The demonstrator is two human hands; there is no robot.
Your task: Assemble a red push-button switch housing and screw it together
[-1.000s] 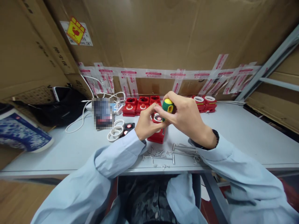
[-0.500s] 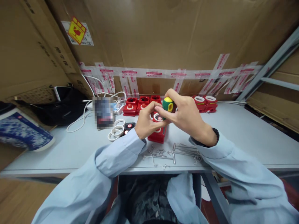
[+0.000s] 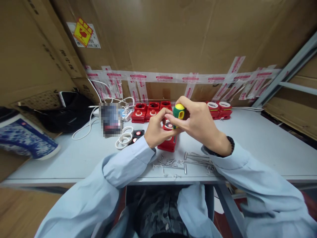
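My right hand is closed around the green and yellow handle of a screwdriver, held upright with its yellow end on top. Below it stands a red housing with a white ring around its upper opening. My left hand curls round the upper part of this housing, thumb across the front and index finger behind, close to the screwdriver's lower end. Fingers hide the tip and where it meets the housing. Loose screws lie in front of the housing.
Several red housings line the back; two with white rings stand right. White rings and black parts lie left, near a power strip with cables. Metal T-shaped rods lie near the front edge. A cardboard wall rises behind.
Both hands keep their hold, and the screwdriver handle looks slightly turned. The whole view has shifted a little; everything else lies as before.
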